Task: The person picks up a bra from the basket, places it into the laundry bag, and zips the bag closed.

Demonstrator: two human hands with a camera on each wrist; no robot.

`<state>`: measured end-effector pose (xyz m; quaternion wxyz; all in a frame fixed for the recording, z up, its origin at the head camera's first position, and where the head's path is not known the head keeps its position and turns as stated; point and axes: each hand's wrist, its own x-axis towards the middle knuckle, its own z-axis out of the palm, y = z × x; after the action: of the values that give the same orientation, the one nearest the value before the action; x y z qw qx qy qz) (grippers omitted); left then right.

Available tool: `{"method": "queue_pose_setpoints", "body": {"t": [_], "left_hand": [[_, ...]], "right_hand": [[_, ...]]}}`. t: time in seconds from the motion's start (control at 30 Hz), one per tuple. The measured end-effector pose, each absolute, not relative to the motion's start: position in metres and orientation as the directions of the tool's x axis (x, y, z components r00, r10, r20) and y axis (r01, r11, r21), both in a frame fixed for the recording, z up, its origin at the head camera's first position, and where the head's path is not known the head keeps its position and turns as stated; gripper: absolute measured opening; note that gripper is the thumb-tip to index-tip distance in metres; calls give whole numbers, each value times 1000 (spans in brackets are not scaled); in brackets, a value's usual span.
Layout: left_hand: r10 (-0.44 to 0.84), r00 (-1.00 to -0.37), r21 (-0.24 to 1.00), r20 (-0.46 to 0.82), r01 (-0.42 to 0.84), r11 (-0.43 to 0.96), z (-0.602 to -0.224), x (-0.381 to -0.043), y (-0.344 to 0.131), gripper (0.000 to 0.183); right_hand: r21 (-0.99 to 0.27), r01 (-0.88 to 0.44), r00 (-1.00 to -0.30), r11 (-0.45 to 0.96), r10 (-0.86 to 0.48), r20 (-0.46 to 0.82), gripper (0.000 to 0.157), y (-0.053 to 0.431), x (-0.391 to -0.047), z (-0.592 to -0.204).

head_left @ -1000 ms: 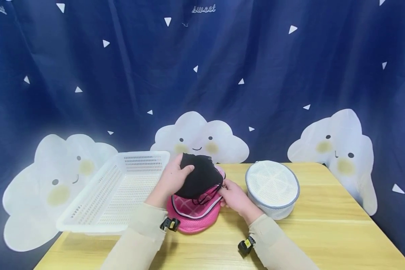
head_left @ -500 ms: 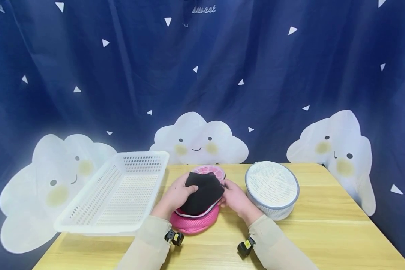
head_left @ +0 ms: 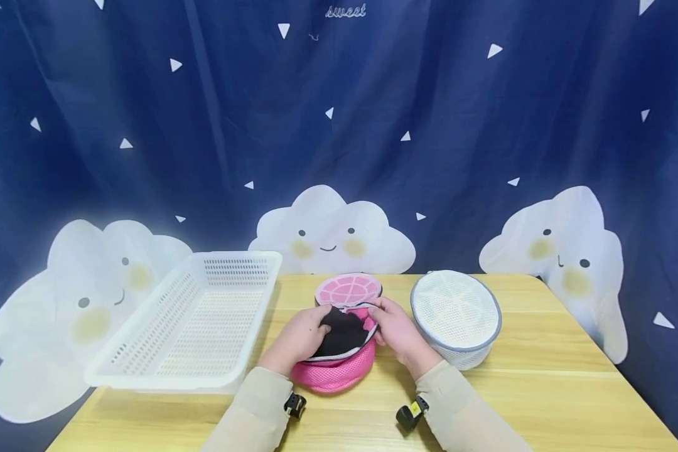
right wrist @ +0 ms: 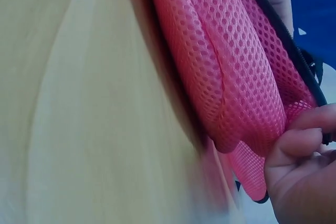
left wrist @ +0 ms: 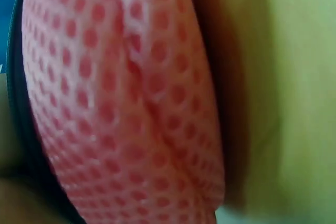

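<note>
A pink mesh laundry bag (head_left: 334, 375) stands on the table with its zippered top unfastened and its round lid (head_left: 348, 289) folded back behind it. Black cloth (head_left: 341, 333) lies bunched in the bag's mouth; what kind of article it is I cannot tell. My left hand (head_left: 298, 338) holds the cloth at the left side of the opening, thumb over it, other fingers largely hidden. My right hand (head_left: 394, 325) pinches the bag's rim at the right; the right wrist view shows its thumb and finger (right wrist: 299, 142) on the pink mesh. Only the bag's side (left wrist: 121, 98) fills the left wrist view.
A white perforated plastic basket (head_left: 164, 382) stands to the left. Right of my right hand is a white round mesh laundry bag (head_left: 456, 311) with a grey rim. The wooden table (head_left: 542, 376) ends before a dark blue curtain (head_left: 339, 144) with cloud prints.
My left hand has brought the black cloth down and toward me into the pink bag's mouth, uncovering the lid behind. My right hand stays at the bag's right rim.
</note>
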<state>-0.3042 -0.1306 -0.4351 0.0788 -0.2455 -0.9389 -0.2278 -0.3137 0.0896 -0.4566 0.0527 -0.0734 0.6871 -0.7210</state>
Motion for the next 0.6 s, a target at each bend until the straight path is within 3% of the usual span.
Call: {"method": "queue_pose_setpoints", "body": {"t": [0.17,0.27,0.43,0.6], "left_hand": [[551,-805,287,217,593,753,-436,-302,-127,16],[565,-807,254,169,590,766,-436,-298,-125,11],[497,-857,199,133,515,834,-431,-293,-120,23],[426,-883,181,199,460,869,-421,-289,-123,40]], "right_hand": [[-998,-43,-988,-47,-146,49,18,89,-313,-455],[-998,-46,-990,-37,-133,50,20,87,-312,-453],[-998,-61,-994,-4,-88,62,22,85,-305,-445],[-997,-70,-996,38,-51,68,24,84,-301,-437]]}}
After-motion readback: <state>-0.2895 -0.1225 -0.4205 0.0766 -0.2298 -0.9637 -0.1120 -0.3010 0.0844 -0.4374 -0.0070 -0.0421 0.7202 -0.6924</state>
